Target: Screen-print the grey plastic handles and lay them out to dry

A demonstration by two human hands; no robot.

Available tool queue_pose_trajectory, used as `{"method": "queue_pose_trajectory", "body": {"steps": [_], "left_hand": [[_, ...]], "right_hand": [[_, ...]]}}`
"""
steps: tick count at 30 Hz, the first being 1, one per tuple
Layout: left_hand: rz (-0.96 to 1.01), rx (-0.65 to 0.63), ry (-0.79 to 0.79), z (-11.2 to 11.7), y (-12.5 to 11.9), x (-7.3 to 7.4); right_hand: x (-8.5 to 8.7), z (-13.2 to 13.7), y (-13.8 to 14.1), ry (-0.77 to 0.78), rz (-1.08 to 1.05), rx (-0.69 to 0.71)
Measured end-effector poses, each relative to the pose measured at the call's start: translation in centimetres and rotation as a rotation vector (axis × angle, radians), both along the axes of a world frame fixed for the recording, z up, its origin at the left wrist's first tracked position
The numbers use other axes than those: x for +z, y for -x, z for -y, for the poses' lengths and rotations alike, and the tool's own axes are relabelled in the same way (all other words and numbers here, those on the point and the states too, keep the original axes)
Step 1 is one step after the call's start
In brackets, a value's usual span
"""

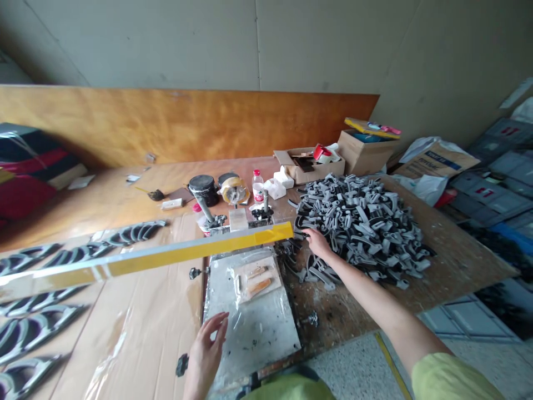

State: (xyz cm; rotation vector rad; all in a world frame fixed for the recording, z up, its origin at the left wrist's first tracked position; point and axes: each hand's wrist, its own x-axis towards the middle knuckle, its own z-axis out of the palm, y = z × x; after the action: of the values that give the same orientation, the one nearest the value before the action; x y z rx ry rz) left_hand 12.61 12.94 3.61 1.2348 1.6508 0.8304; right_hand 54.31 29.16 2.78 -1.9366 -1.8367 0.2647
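My right hand (317, 242) reaches out to the near-left edge of a big heap of grey plastic parts (360, 222) on the wooden bench. Its fingers curl down onto one of the parts there; what they grip is hidden. My left hand (207, 347) rests with fingers spread on the near edge of a grey metal plate (254, 328) covered in clear film. A small clear packet with orange pieces (255, 280) lies on that plate. A long yellow and white bar (145, 258) runs across above the plate.
Curved grey parts (37, 328) lie in rows on cardboard at the left. At the back stand a black tin (203, 189), a tape roll (233, 190), a small bottle (258, 186) and open cardboard boxes (310, 161). A wooden board (187, 122) leans on the wall. Stacked crates (495, 189) stand at the right.
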Motion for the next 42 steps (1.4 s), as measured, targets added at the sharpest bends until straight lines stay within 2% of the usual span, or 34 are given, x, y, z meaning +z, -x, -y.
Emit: {"method": "queue_pose_trajectory", "body": {"steps": [3, 6, 10, 15, 17, 20, 22, 24, 26, 29, 31, 34, 38, 42], "left_hand": [[-0.017, -0.002, 0.005, 0.3, 0.4, 0.0], [0.001, 0.027, -0.015, 0.5, 0.8, 0.0], [0.049, 0.099, -0.047, 0.3, 2.0, 0.9], [0.055, 0.199, -0.054, 0.1, 4.6, 2.5], [0.065, 0.248, -0.063, -0.1, 5.4, 3.1], [0.101, 0.31, -0.116, -1.3, 5.8, 4.6], [0.128, 0.325, -0.192, -2.5, 5.8, 6.5], [0.166, 0.341, -0.289, -3.9, 5.6, 9.0], [0.22, 0.388, -0.392, -5.1, 5.4, 11.7], [0.294, 0.444, -0.529, -6.5, 5.5, 15.4], [0.307, 0.455, -0.612, -7.2, 5.7, 17.3], [0.255, 0.434, -0.719, -8.4, 5.7, 19.4], [0.239, 0.297, -0.707, -10.3, 5.5, 20.6], [0.177, 0.219, -0.589, -11.0, 5.5, 19.9]], "right_hand": [[1.7, -0.3, -2.5, 0.04, 0.157, -0.007], [2.6, -0.9, -4.1, 0.106, 0.283, -0.018], [3.5, -1.2, -4.6, 0.176, 0.379, 0.023], [6.8, -0.5, -4.8, 0.174, 0.419, 0.074], [7.8, 0.2, -3.2, 0.137, 0.33, 0.143], [7.6, 2.0, 2.7, 0.047, 0.042, 0.356], [6.3, 3.6, 8.0, -0.018, -0.109, 0.496], [4.6, 5.2, 12.7, -0.062, -0.17, 0.571], [3.0, 6.4, 15.7, -0.077, -0.154, 0.624], [1.7, 7.4, 17.0, -0.085, -0.061, 0.646], [1.7, 7.6, 16.8, -0.088, 0.015, 0.624], [2.3, 7.6, 17.2, -0.096, 0.101, 0.612], [2.4, 7.3, 19.9, -0.032, 0.134, 0.778], [1.4, 7.1, 21.6, 0.051, 0.13, 0.87]]}}
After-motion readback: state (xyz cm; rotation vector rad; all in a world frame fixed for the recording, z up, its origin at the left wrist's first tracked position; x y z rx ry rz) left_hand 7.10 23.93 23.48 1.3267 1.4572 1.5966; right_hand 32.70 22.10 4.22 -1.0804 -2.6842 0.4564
